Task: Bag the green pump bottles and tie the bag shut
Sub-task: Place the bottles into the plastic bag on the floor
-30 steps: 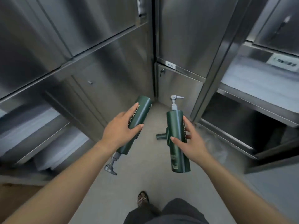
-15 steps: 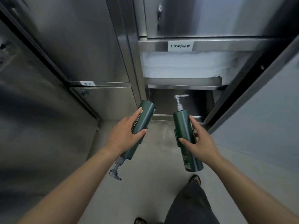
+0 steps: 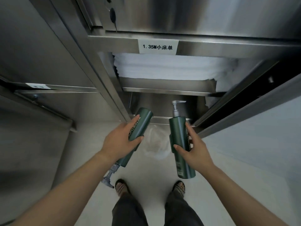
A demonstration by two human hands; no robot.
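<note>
Gripped one green pump bottle in the left hand, fingers and thumb curled round its body. Carried it just left of the clear bag and above it, long axis slanted, base past the bag's far-left edge, pump head trailing back on the bag's near side.

Gripped the second bottle in the right hand, thumb across the front, fingers wrapped behind. Kept it just right of the bag, long axis running near-to-far, pump end beyond the bag, base on its near side.

Found the bag crumpled on the floor, between the two bottles and below both. Could not make out its mouth. Judged both hands about equally near the bag, neither free to spread it; likely next need, freeing one hand beside the bag.

Against half a second earlier: saw no bag then. Faced it squarely here, with the shelf of folded white linen beyond the bag looming larger. Same grips, same bottle attitudes.
</note>
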